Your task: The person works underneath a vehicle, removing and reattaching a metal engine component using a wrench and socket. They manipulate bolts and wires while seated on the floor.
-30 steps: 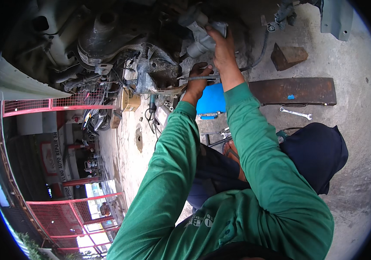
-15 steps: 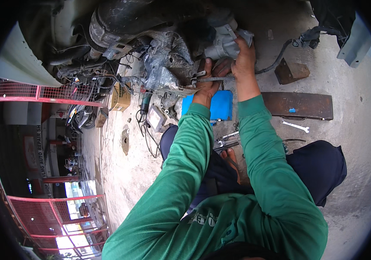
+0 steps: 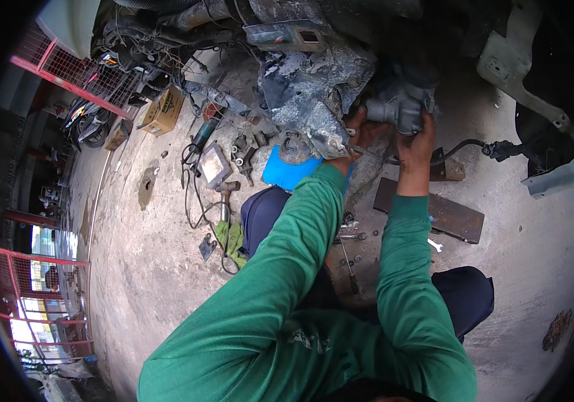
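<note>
A grey cast-metal housing (image 3: 404, 107) with round, stubby ends is held up beneath the dark underside of a vehicle. My right hand (image 3: 417, 144) is closed around its lower right side, thumb and fingers against the metal. At its left end my left hand (image 3: 365, 136) grips it from below, with some fingers hidden by the metal. Close beside that hand hangs a dented, dirty silver metal bracket (image 3: 313, 110). A dark cable or hose (image 3: 458, 146) runs right from near my right wrist. What joins the housing at its shaded top cannot be made out.
On the concrete lie a blue case (image 3: 287, 173), a long rusty metal box (image 3: 458, 218), a hammer (image 3: 226, 201), a green rag (image 3: 233, 241), a corded power tool (image 3: 203, 137) and several hand tools. A cardboard box (image 3: 163, 112) stands left. A pale metal bracket (image 3: 525, 67) hangs right.
My view has turned and shifted, bringing the hammer and rag into sight. Both hands remain at the housing; my left hand now sits up against its left end.
</note>
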`<state>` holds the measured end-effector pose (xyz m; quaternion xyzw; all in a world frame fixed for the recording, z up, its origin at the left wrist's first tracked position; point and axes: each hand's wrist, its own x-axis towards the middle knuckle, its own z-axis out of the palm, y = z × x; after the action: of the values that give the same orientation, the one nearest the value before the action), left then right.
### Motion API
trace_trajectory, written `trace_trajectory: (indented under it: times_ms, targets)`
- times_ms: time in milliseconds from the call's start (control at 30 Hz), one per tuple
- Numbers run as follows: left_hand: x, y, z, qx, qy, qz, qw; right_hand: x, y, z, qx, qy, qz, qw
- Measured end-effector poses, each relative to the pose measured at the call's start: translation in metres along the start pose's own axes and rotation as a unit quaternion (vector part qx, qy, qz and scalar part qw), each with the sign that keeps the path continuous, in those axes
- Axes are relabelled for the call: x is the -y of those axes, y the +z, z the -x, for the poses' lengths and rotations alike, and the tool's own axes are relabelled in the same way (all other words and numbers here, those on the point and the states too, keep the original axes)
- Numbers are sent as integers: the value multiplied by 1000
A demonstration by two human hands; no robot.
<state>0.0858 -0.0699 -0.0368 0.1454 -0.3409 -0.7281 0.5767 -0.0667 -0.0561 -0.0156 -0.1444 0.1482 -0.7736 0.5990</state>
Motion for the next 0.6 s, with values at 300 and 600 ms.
trace_trajectory:
  times_ms: [300, 600]
  targets:
    - [5, 17, -7, -54, 20, 75, 996, 21, -14, -4, 93, 60, -37, 993]
    - [56, 1, -11, -38, -144, 92, 985, 33, -52, 36, 59, -32, 34, 997]
